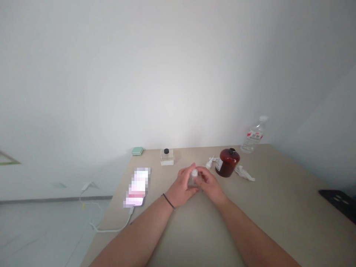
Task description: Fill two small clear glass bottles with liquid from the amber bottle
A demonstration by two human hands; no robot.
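A small clear bottle with a whitish top (194, 173) stands on the table between my hands. My left hand (184, 184), with a dark band at the wrist, is wrapped round its left side. The fingers of my right hand (209, 184) close on it from the right, near the top. Just beyond my right hand lies a white pump head (209, 163). A brown bottle with a white label and an uncapped neck (228, 162) stands to the right of it. Parts of the small bottle are hidden by my fingers.
A square clear bottle with a black cap (167, 157) and a green case (137, 151) stand near the wall. A phone (139, 185) with a white cable lies left. Right are crumpled tissue (244, 173), a water bottle (253, 136) and a black object (338, 202).
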